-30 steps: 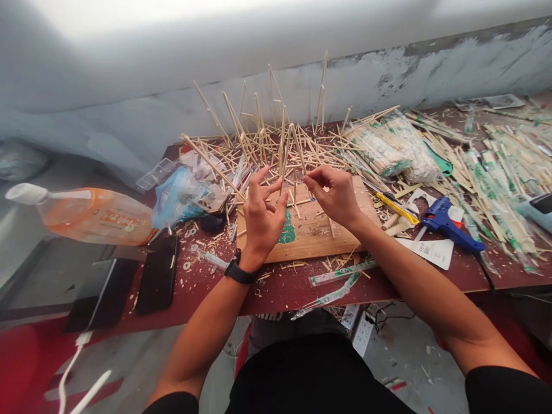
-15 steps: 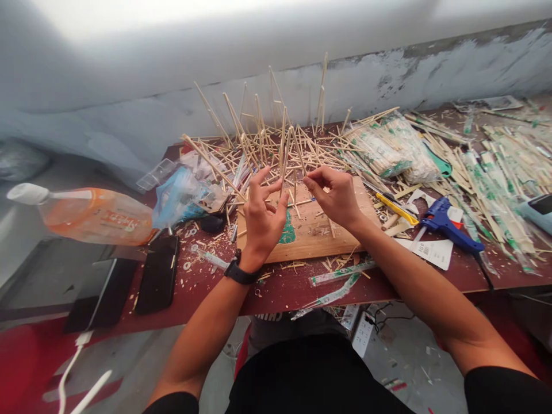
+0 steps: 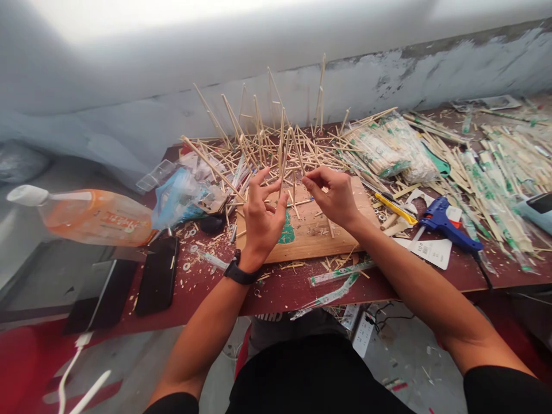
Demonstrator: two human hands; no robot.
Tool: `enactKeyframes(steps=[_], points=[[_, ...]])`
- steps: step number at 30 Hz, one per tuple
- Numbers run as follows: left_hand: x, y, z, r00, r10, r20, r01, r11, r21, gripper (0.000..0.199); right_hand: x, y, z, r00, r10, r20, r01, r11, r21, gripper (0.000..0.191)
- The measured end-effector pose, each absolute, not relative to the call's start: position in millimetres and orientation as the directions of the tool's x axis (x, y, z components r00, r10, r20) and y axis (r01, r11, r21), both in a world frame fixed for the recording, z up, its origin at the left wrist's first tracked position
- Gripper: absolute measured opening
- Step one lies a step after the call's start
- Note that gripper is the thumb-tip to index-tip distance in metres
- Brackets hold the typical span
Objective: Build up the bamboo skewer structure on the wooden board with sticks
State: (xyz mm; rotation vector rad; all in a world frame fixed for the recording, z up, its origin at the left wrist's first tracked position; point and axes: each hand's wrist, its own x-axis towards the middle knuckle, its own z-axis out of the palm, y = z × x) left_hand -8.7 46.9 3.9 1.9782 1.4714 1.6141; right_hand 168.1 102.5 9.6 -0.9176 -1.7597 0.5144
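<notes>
Thin bamboo chopsticks joined into a narrow peaked frame point(image 3: 290, 138) stand over a wooden board point(image 3: 313, 247). My left hand point(image 3: 264, 221) pinches one leg of this frame between thumb and fingers, its other fingers raised and spread. On the opposite side, my right hand point(image 3: 333, 194) has thumb and forefinger closed on the lower end of another leg. Small wood chips and a green patch point(image 3: 286, 229) lie on the board between the hands. Behind them is a tangle of loose chopsticks point(image 3: 267, 146), with several other peaked stick pieces rising from it.
On the right lie a blue glue gun point(image 3: 451, 227), a yellow utility knife point(image 3: 395, 208) and wrapped chopsticks point(image 3: 388, 144). A phone point(image 3: 157, 276), an orange drink bottle point(image 3: 99, 217) and a blue plastic bag point(image 3: 179, 198) are on the left. Torn wrappers point(image 3: 334, 287) lie near the table's front edge.
Both hands keep their grips in nearly the same place. The whole view has shifted very slightly; nothing was picked up or let go.
</notes>
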Motion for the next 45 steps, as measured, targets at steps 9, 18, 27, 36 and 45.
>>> enactKeyframes(steps=[9,18,27,36,45], points=[[-8.0,44.8,6.0,-0.097,0.797,0.597,0.578,-0.443,0.685,0.055,168.4,103.3,9.7,-0.171,0.796,0.580,0.348,0.600,-0.720,0.019],[-7.7,46.4,4.4,-0.093,0.774,0.626,0.571,-0.473,0.671,0.054,168.2,103.7,9.1,-0.175,0.775,0.608,0.338,0.627,-0.702,0.018],[-8.7,46.4,3.5,-0.092,0.784,0.614,0.585,-0.457,0.670,0.056,167.8,102.1,10.4,-0.180,0.759,0.625,0.304,0.648,-0.699,0.017],[-9.7,46.7,4.3,-0.098,0.781,0.617,0.624,-0.434,0.649,0.058,168.8,100.1,11.2,-0.191,0.782,0.593,0.336,0.620,-0.709,0.017],[-10.0,48.2,2.3,-0.107,0.777,0.621,0.618,-0.438,0.653,0.059,169.9,99.0,12.3,-0.212,0.772,0.599,0.291,0.635,-0.716,0.017]])
